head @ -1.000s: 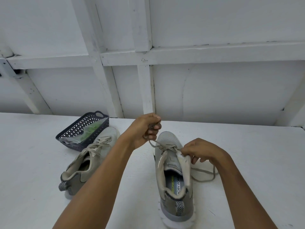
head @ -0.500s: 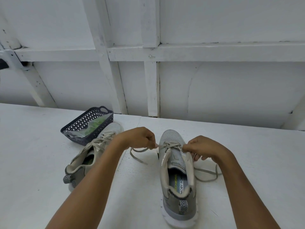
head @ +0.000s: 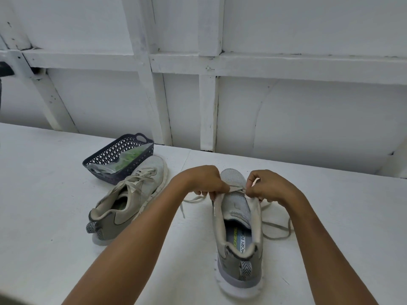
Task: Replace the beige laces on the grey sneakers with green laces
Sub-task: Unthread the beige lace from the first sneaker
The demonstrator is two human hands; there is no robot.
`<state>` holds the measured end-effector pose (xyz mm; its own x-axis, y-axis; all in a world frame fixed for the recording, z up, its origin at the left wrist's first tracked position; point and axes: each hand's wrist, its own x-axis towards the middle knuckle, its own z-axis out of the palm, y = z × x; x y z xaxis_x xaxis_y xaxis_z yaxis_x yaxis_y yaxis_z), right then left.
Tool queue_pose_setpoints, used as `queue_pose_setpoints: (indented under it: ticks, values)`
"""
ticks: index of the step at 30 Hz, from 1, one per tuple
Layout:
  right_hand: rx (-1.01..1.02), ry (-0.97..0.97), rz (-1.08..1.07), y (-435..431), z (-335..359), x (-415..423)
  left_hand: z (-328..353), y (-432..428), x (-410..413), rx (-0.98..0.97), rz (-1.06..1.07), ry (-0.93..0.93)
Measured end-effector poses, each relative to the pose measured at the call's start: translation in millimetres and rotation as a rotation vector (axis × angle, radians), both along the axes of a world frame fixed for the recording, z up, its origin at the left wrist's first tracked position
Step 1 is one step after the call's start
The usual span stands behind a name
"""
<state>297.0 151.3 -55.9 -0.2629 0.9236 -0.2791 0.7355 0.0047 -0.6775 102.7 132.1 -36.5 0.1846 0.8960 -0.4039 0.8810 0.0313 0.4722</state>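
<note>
Head view: nearest, right of centre on the counter (head: 44, 205), stands the near shoe (head: 236, 260), upright on its sole. Its heel faces the person and its toe faces the wall (head: 308, 128), so its long axis runs almost straight away from the camera. The opening is spread wide, the tongue (head: 235, 203) is bare, and the lace (head: 236, 188) crosses only at the toe end of the opening.

Both hands meet there. The left hand (head: 201, 180) pinches the lace at the left edge of the opening, fingers curled on it. The right hand (head: 272, 186) pinches it at the right edge, thumb and forefinger closed on it. The lace's free lengths trail onto the counter on both sides, with the longer loop to the right.

I judge the step in hand to be unlacing this first shoe, and it looks nearly done. The next move calls for drawing the lace out of the last eyelets, each end along its own hole, while steadying the shoe so it does not slide.

Farther left lies the far shoe (head: 132, 201), fully laced in beige, heel toward the near left and toe angled away to the right. Just beside its toe sits the basket (head: 105, 155), holding a clear bag (head: 114, 167) with the green laces (head: 132, 156), not yet taken out.
</note>
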Motion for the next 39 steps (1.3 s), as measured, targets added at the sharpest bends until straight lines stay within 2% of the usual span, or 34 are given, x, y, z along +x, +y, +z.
queue_pose_setpoints:
  ticks: [5,9,12,17,21,23,25,29,32,35,39]
  values:
    - [0.007,0.036,0.026,1,-3,7,-7,-4,-22,-0.064,0.036,-0.052]
    - [0.15,-0.033,0.212,1,-1,-3,-15,-6,-21,-0.087,0.087,-0.194]
    - [0.231,-0.121,0.338,4,1,-9,-18,-7,-21,-0.101,0.099,-0.222]
    - [0.195,-0.218,0.414,4,3,-25,-16,-4,-16,-0.094,0.101,-0.224]
    - [0.204,-0.199,0.416,1,-1,-34,-16,-4,-16,-0.109,0.096,-0.226]
    - [0.193,-0.164,0.414,2,-3,-32,-17,-4,-18,-0.112,0.103,-0.232]
    - [0.189,-0.049,0.363,3,-6,-27,-19,-3,-19,-0.11,0.11,-0.237]
    - [0.082,0.471,0.134,7,-11,-7,-23,-4,-25,-0.102,0.127,-0.257]
    - [0.011,0.658,-0.096,14,-17,3,-24,-6,-29,-0.107,0.141,-0.269]
    - [-0.005,0.623,-0.23,15,-23,2,-24,-7,-28,-0.11,0.138,-0.275]
    - [0.283,0.429,-0.094,12,-16,-5,-20,-6,-21,-0.109,0.133,-0.278]
